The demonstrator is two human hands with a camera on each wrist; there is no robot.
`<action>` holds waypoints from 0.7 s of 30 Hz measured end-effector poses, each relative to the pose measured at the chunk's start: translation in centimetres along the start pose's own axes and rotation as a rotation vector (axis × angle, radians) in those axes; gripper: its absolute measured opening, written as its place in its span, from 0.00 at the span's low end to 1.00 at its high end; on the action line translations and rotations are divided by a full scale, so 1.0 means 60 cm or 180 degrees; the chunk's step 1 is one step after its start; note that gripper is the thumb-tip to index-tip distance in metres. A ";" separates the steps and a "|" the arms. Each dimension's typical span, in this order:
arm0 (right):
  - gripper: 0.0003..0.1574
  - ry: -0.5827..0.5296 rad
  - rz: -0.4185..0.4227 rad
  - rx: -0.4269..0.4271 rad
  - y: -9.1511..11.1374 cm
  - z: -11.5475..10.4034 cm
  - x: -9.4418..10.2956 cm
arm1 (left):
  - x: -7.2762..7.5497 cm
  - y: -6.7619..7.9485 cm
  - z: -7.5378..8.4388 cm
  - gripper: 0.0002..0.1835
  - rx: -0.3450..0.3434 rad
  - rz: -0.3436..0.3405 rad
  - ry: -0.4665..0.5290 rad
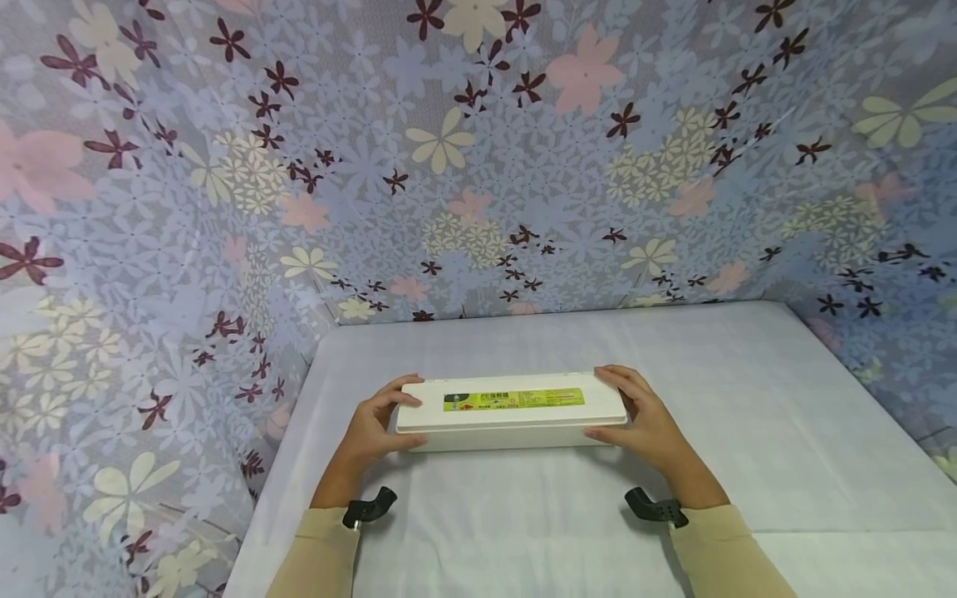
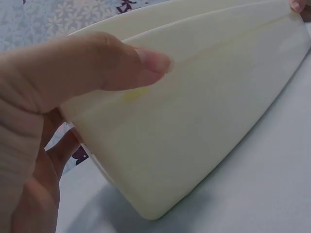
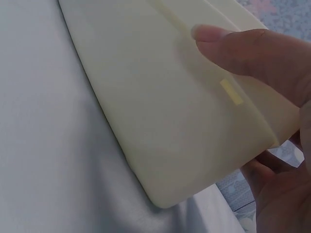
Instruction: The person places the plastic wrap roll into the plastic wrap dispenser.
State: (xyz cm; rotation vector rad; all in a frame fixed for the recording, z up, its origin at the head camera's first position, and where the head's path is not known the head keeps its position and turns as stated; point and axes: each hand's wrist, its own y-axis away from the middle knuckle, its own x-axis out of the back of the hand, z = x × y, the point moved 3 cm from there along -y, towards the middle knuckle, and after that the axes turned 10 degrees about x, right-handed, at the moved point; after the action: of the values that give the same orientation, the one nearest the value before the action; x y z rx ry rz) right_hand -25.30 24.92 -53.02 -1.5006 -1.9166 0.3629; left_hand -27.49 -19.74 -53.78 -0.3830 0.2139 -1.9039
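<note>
A long white cling film box (image 1: 516, 437) with a green-yellow label (image 1: 512, 399) on its lid lies crosswise over the white sheet. My left hand (image 1: 374, 425) grips its left end, thumb on the front face and fingers over the top and end. At the other end my right hand (image 1: 646, 422) holds it the same way, with its thumb on the front. In the left wrist view the thumb (image 2: 112, 65) presses near the lid seam, beside a small yellow mark (image 2: 136, 94). The right wrist view shows a matching yellow tab (image 3: 232, 92) below the thumb (image 3: 252, 51). The lid is down.
A pale sheet (image 1: 748, 399) covers the table under the box. Flowered cloth (image 1: 523, 191) hangs behind it and along both sides. A black curved mount (image 1: 370, 507) sits at the left wrist, another mount (image 1: 655, 507) at the right.
</note>
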 end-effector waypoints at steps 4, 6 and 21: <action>0.61 0.0022 -0.0012 0.0032 -0.001 0.002 -0.001 | 0.001 0.001 -0.002 0.30 -0.0037 -0.0055 -0.0018; 0.61 0.0038 -0.0020 0.0034 -0.001 0.004 -0.001 | 0.001 0.001 -0.003 0.30 -0.0026 -0.0074 -0.0016; 0.64 -0.0135 -0.0177 0.0060 -0.008 -0.033 -0.012 | -0.001 -0.002 -0.006 0.42 0.0033 -0.0161 -0.0099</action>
State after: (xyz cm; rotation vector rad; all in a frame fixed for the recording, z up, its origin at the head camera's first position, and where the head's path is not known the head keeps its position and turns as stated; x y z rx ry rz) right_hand -24.26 23.76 -51.51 -1.4351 -1.9782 0.3896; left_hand -27.72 -19.68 -54.10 -0.4141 0.1751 -1.9467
